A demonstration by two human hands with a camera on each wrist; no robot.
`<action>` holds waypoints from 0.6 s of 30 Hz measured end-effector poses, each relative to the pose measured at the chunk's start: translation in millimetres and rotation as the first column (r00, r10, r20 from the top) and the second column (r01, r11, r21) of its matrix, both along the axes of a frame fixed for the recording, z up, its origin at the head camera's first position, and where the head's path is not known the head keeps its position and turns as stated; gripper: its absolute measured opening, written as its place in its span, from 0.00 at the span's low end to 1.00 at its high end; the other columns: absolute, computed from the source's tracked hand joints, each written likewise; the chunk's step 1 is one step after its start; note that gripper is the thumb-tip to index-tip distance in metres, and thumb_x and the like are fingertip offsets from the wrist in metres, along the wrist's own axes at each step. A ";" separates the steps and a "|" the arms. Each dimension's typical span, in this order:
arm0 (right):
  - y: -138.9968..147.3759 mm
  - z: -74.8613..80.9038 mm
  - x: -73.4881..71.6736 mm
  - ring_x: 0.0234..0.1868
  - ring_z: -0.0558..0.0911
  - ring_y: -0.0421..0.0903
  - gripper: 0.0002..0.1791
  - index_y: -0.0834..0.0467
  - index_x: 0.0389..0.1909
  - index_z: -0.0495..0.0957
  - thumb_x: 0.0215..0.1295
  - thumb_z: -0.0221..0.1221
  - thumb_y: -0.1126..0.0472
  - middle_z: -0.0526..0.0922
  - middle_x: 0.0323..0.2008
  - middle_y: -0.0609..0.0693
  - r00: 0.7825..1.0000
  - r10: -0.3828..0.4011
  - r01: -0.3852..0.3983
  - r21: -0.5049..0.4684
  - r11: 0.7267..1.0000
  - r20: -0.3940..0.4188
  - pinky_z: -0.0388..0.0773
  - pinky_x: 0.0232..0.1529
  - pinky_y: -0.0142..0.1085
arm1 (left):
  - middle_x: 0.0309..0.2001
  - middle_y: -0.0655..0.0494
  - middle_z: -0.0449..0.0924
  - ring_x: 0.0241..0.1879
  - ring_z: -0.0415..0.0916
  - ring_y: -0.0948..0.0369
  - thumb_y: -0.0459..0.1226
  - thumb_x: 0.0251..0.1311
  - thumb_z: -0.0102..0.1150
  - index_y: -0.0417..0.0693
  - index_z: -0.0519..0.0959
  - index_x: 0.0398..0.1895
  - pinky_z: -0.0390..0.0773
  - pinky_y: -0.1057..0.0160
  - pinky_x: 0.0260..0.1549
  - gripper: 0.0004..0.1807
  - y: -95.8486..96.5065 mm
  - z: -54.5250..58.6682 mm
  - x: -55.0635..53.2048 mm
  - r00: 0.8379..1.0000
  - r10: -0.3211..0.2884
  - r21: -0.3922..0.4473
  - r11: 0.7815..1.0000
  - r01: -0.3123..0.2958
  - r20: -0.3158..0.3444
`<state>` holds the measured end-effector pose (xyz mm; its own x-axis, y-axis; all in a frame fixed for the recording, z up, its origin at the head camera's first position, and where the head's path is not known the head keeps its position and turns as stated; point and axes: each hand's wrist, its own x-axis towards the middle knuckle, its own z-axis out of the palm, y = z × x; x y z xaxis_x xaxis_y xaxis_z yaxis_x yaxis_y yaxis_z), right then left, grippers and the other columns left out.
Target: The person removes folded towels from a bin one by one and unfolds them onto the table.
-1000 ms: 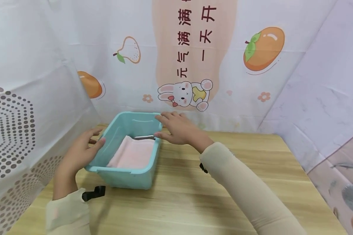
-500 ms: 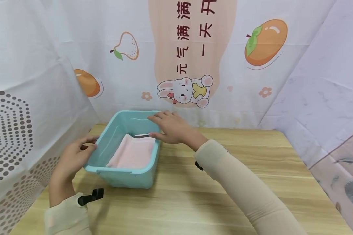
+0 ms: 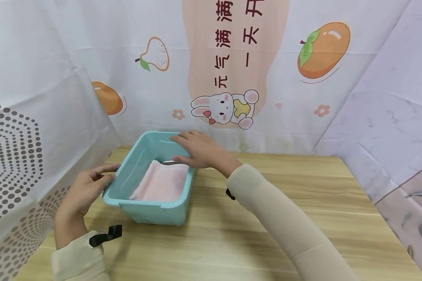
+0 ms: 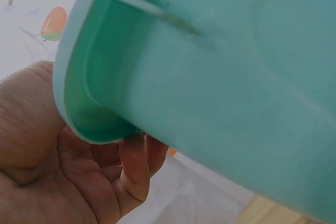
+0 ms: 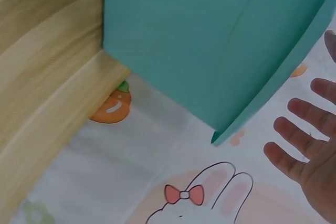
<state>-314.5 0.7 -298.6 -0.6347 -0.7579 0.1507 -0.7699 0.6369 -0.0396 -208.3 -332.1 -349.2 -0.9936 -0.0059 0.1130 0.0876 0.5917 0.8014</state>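
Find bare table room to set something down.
Widest: table right of the right sleeve, toward the right curtain. Also free: between the blue bin and that sleeve. Crowded: bin's left side, near the left hand and left curtain.

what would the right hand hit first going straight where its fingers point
Probably the teal bin at its far rim; height is unclear, so the right hand may overshoot to the curtain.

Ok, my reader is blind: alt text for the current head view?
Turquoise bin on a wooden table, pink cloth inside; a person's left grip touches the left rim and the right grip extends over the right rim.
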 end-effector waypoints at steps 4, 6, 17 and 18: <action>-11.4 2.3 -7.6 0.73 0.65 0.51 0.38 0.50 0.79 0.58 0.76 0.49 0.36 0.69 0.73 0.49 0.999 0.034 -0.034 0.001 0.999 0.005 0.61 0.73 0.47 | 0.53 0.40 0.77 0.40 0.77 0.69 0.40 0.78 0.50 0.36 0.70 0.71 0.81 0.69 0.36 0.25 -1.7 0.8 1.5 1.000 0.006 0.009 1.000 -0.006 0.006; -17.3 2.6 -11.9 0.73 0.66 0.50 0.38 0.50 0.79 0.59 0.76 0.49 0.36 0.69 0.72 0.49 0.999 0.050 -0.050 0.010 0.999 0.004 0.61 0.73 0.46 | 0.55 0.38 0.76 0.41 0.77 0.69 0.40 0.78 0.50 0.36 0.70 0.72 0.81 0.70 0.36 0.25 -2.4 1.7 2.0 1.000 0.008 0.011 1.000 -0.008 0.008; -43.5 -4.6 -41.1 0.67 0.75 0.47 0.33 0.55 0.74 0.67 0.76 0.56 0.43 0.74 0.70 0.51 0.974 0.105 -0.114 0.034 0.993 0.200 0.70 0.68 0.40 | 0.56 0.35 0.77 0.41 0.78 0.68 0.39 0.77 0.51 0.36 0.72 0.70 0.82 0.69 0.37 0.24 -0.2 2.8 2.9 1.000 -0.011 0.033 0.999 0.011 -0.003; -45.9 -5.2 -44.6 0.67 0.75 0.47 0.33 0.56 0.74 0.68 0.76 0.56 0.43 0.75 0.69 0.51 0.967 0.110 -0.121 0.033 0.992 0.229 0.70 0.67 0.40 | 0.56 0.35 0.77 0.41 0.78 0.68 0.39 0.77 0.51 0.36 0.72 0.70 0.82 0.68 0.37 0.24 0.0 2.4 2.7 1.000 -0.012 0.033 0.999 0.013 -0.005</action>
<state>-359.1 -45.2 -303.7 -0.5562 -0.8307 -0.0238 -0.8127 0.5497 -0.1932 -205.6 -332.0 -346.8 -0.9931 0.0027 0.1173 0.0984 0.5639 0.8200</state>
